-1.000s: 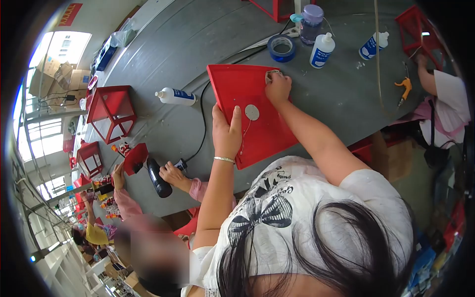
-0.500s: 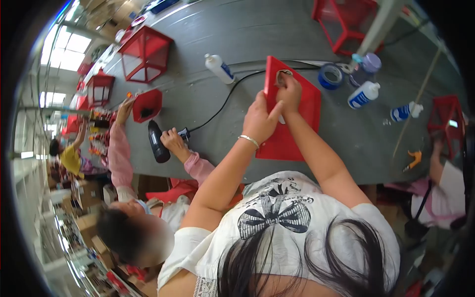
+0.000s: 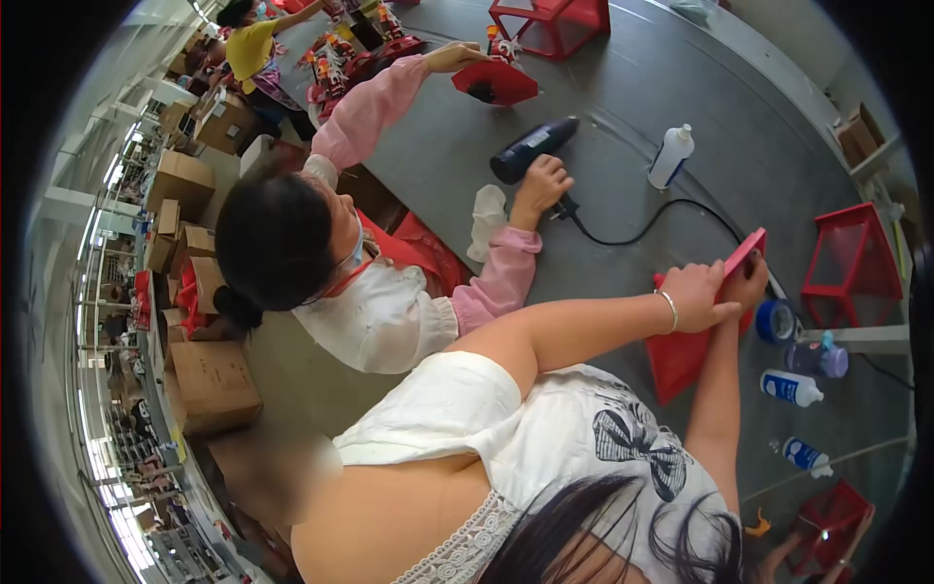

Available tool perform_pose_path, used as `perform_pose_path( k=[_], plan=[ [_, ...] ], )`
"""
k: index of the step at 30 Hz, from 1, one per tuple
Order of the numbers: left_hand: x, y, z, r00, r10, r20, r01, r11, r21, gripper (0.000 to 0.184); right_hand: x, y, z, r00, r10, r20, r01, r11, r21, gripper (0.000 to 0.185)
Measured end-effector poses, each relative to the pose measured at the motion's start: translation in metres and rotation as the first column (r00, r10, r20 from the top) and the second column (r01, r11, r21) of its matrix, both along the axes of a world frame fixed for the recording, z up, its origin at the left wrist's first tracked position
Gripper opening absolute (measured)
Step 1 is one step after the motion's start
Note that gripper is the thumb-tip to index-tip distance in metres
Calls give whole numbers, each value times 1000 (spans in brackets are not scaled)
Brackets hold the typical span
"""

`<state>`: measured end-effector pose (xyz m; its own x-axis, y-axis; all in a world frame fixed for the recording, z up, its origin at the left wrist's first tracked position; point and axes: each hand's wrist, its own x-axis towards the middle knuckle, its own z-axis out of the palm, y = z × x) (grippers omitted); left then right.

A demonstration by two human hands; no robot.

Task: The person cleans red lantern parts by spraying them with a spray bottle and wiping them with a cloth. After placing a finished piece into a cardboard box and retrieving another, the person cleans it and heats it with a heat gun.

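We've got our left hand clamped on the red panel, our right hand curled against it, grip too hidden to tell, and it's plain, flat and tilted just beside the blue tape roll.

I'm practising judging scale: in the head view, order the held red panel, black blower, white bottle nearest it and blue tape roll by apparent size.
1. Red panel, largest by outline, though partly covered
2. Black blower
Unsure: white bottle and blue tape roll look too alike to rank
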<state>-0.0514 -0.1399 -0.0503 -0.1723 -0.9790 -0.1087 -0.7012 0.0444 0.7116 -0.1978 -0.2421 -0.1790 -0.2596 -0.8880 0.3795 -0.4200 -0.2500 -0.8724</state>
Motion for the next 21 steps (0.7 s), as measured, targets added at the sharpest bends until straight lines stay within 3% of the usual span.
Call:
perform_pose_path(
  k=[1,4,10,11,13,16,19,20,21],
  plan=[
    [2,0,-2,1000,4,7,-4,1000,-5,73,-4,3,3,999,30,40,-33,997,76,19],
    [0,-2,-5,1000,-13,-8,13,1000,17,85,-32,8,-39,996,-66,-66,69,996,58,21],
    [2,1,-2,998,3,-62,-2,1000,22,84,-82,51,-72,979,186,88,-206,895,395,28],
    [2,2,-3,998,10,-62,-8,1000,26,84,-81,61,-63,959,225,-175,-126,885,449,30],
    [0,1,-3,998,22,-65,-21,999,24,84,-71,80,-45,712,294,-638,68,875,480,33],
    [-2,2,-3,998,36,-48,-36,999,3,84,-73,107,-65,883,75,-464,44,970,240,31],
    [-1,2,-7,999,21,-41,-21,1000,-2,84,-90,122,-83,997,73,-33,-48,871,488,27],
    [1,2,-5,998,9,-69,-8,1000,21,84,-88,130,-68,998,-6,56,-30,790,612,24],
    [3,2,-3,995,9,-99,-6,999,32,84,-83,136,-62,992,-85,91,8,777,629,24]
  ],
)
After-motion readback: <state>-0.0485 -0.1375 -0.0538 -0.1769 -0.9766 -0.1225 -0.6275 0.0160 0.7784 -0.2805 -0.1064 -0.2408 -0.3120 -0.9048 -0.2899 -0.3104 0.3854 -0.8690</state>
